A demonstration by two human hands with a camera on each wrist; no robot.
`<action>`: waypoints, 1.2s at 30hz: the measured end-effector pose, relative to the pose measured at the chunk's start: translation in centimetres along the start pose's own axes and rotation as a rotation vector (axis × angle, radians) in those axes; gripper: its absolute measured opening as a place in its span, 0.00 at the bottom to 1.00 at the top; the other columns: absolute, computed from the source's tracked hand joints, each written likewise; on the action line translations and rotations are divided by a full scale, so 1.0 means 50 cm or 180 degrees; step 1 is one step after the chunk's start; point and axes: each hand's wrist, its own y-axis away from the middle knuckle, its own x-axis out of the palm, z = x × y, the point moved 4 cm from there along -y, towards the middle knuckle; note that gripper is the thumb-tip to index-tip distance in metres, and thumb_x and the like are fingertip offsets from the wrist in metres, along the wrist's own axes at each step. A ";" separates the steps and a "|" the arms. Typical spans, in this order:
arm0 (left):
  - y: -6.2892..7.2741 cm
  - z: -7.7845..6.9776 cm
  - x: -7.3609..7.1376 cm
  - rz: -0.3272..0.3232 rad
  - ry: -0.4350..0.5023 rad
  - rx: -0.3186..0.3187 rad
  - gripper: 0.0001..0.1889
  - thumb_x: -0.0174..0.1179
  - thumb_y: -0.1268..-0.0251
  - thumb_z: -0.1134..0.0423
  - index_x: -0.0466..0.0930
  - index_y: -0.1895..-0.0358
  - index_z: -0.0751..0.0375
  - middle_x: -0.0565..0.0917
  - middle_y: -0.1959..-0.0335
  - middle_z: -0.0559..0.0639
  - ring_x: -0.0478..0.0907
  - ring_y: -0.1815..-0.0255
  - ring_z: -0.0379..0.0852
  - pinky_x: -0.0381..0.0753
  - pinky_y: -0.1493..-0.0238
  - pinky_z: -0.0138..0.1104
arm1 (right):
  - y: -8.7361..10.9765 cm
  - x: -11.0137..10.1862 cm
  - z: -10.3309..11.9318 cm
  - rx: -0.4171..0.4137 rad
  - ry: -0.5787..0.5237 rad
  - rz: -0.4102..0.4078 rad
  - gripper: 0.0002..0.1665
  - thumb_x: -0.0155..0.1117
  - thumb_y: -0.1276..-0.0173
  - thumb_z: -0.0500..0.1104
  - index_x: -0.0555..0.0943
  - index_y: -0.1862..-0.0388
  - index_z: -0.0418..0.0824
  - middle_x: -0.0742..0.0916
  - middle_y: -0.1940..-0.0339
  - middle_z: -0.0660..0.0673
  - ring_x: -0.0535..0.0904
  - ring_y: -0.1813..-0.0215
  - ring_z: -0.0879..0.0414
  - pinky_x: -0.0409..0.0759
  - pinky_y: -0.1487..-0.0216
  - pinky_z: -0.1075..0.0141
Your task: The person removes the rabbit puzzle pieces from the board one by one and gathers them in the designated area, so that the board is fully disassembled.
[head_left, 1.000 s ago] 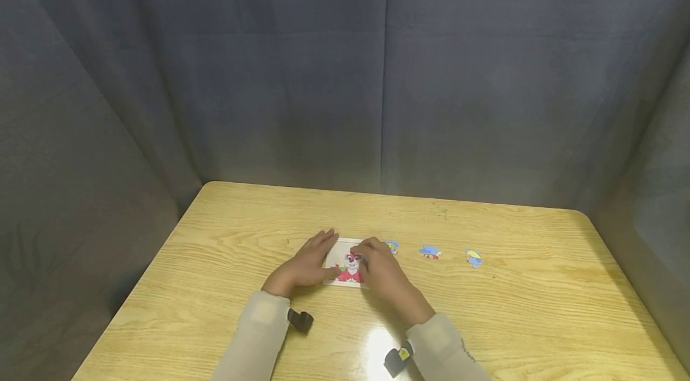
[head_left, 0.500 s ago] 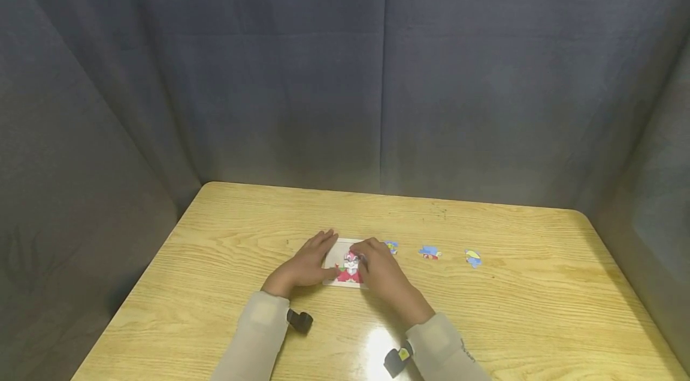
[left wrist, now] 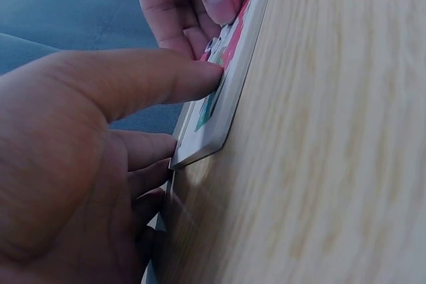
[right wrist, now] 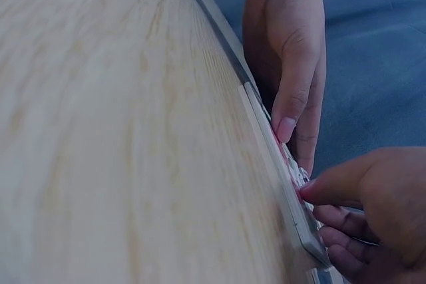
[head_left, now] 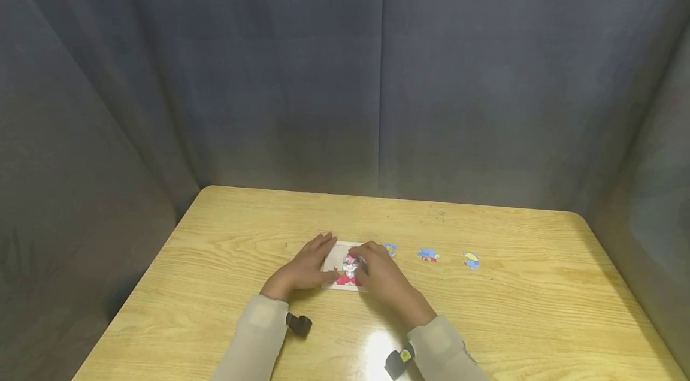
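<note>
In the head view a small jigsaw board (head_left: 331,258) with a pale rim lies flat on the table, showing a white and pink cartoon animal. My left hand (head_left: 306,266) rests against the board's left side, fingers straight. Its thumb (left wrist: 193,79) presses on the picture near the front rim. Bent over the board's right half, my right hand (head_left: 384,276) has its thumb and fingertips on a puzzle piece (head_left: 349,260) with the animal's face. That hand hides the board's right side. The right wrist view has the right thumb (right wrist: 326,187) at the picture.
Beyond the right hand, three loose puzzle pieces lie in a row: a blue and yellow one (head_left: 390,249), a blue and red one (head_left: 428,255) and another with yellow and blue (head_left: 471,259). Dark curtains (head_left: 269,81) surround the wooden table (head_left: 528,309).
The face piece under my right fingertips has shifted slightly left and turned a little. The left hand and the loose pieces keep their places; the head view has tilted slightly.
</note>
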 end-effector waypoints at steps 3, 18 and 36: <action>-0.002 0.000 0.002 0.0003 -0.0009 0.0019 0.43 0.60 0.36 0.53 0.49 0.23 0.65 0.46 0.21 0.56 0.36 0.21 0.58 0.44 0.31 0.65 | 0.001 -0.002 0.001 -0.0012 0.0002 -0.0012 0.22 0.60 0.32 0.37 0.77 0.38 0.38 0.80 0.46 0.45 0.72 0.46 0.51 0.78 0.48 0.58; 0.000 -0.002 0.000 -0.0019 0.0023 0.0015 0.43 0.60 0.36 0.53 0.49 0.23 0.65 0.46 0.21 0.57 0.36 0.22 0.59 0.44 0.31 0.65 | -0.002 0.001 0.001 -0.0118 -0.0054 -0.0123 0.22 0.62 0.34 0.34 0.78 0.40 0.35 0.81 0.48 0.41 0.74 0.47 0.48 0.79 0.48 0.56; -0.003 0.002 0.004 -0.0048 -0.0023 -0.0060 0.42 0.60 0.36 0.53 0.51 0.23 0.64 0.47 0.21 0.55 0.38 0.22 0.58 0.45 0.30 0.63 | 0.000 0.004 0.002 -0.0191 0.0304 -0.0150 0.22 0.63 0.32 0.37 0.78 0.40 0.35 0.80 0.50 0.43 0.74 0.50 0.52 0.79 0.52 0.62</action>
